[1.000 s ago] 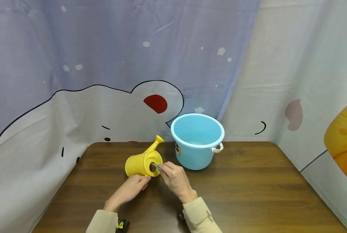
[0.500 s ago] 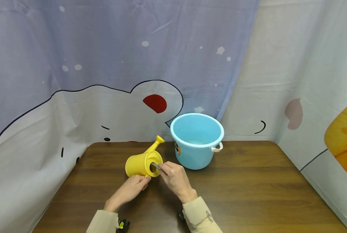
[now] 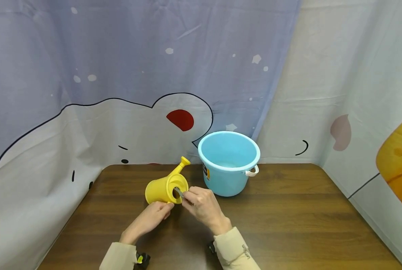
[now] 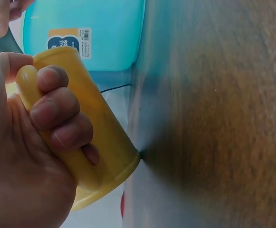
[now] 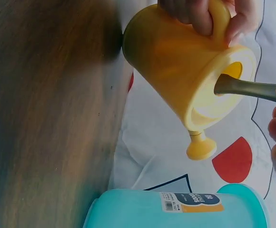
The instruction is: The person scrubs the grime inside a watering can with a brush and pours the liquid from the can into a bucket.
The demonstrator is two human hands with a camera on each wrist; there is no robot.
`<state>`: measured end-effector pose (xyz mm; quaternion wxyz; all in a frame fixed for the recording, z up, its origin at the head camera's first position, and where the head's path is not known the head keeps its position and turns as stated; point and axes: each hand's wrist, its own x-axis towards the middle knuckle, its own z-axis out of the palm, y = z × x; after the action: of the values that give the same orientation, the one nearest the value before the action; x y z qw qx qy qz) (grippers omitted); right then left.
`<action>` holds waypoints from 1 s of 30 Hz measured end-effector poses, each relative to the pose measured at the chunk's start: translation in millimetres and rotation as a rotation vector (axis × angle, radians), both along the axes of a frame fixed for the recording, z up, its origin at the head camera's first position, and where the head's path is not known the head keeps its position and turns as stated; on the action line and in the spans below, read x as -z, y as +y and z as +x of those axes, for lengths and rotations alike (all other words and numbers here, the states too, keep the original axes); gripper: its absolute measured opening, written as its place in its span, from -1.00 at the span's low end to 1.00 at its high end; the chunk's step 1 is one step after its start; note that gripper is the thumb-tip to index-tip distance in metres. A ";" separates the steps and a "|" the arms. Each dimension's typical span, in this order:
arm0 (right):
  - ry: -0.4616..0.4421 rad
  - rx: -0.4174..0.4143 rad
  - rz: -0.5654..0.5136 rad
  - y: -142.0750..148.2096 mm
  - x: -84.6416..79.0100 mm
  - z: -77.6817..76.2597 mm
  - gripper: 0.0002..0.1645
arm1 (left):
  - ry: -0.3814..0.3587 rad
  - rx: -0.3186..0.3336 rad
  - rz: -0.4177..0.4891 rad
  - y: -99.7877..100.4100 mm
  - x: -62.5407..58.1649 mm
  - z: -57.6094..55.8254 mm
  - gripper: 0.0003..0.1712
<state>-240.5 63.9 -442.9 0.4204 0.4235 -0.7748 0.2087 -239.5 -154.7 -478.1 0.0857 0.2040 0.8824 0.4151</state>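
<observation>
A yellow watering can (image 3: pixel 158 190) is tilted over the table, its round opening turned toward the right hand and its spout pointing up and back. My left hand (image 4: pixel 38 128) grips the can's handle (image 4: pixel 29 85), fingers curled through it. From the right, my right hand (image 3: pixel 203 207) pinches a grey-green tool (image 5: pixel 252 89) by its slim shaft. The tool's far end passes into the can's opening, so its head is hidden and its kind cannot be told. A light blue bucket (image 3: pixel 226 183) stands upright just behind the right hand, with a white handle (image 3: pixel 252 171) at its side.
The brown wooden table (image 3: pixel 288 217) extends to the right and in front of the hands. A printed cloth (image 3: pixel 120 56) hangs along the back and both sides of the table.
My right hand has shifted slightly and the tool's angle in the opening has changed a little. The can has tipped very slightly; the bucket stays in place.
</observation>
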 end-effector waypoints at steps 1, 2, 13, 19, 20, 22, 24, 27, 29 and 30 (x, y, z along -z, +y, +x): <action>-0.004 0.005 -0.005 0.0 -0.1 0.1 -0.79 | 0.001 0.002 0.001 0.0 0.0 0.0 -0.31; -0.010 0.010 -0.010 0.2 0.2 0.0 -0.79 | 0.003 0.004 0.002 0.1 -0.2 0.0 -0.31; -0.169 0.097 -0.063 1.2 4.2 -2.7 -0.87 | 0.033 0.012 -0.010 5.4 -3.4 0.0 -0.33; -0.211 0.157 -0.044 -1.0 6.0 -3.6 -0.89 | 0.041 0.030 -0.014 7.3 -4.0 2.1 -0.34; -0.206 0.156 -0.042 -1.0 6.2 -3.7 -0.88 | 0.042 0.030 -0.016 7.2 -3.6 2.2 -0.34; -0.181 0.135 -0.035 -0.8 6.7 -4.0 -0.84 | 0.038 0.023 -0.018 6.9 -2.8 2.6 -0.33; -0.142 0.099 -0.027 0.3 6.6 -4.3 -0.80 | 0.038 0.014 -0.021 6.3 -1.9 2.7 -0.33; -0.077 0.043 -0.015 2.4 5.6 -4.6 -0.76 | 0.033 0.002 -0.029 5.6 -1.3 2.7 -0.32; -0.051 0.017 -0.013 3.6 4.2 -4.6 -0.74 | 0.033 -0.001 -0.026 5.5 -1.9 2.6 -0.31; -0.043 0.009 -0.010 4.0 3.4 -4.5 -0.74 | 0.031 -0.002 -0.024 5.5 -2.5 2.6 -0.31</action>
<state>-244.9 67.9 -446.3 0.4070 0.4132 -0.7844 0.2198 -236.9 -149.2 -475.6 0.0740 0.2087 0.8888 0.4013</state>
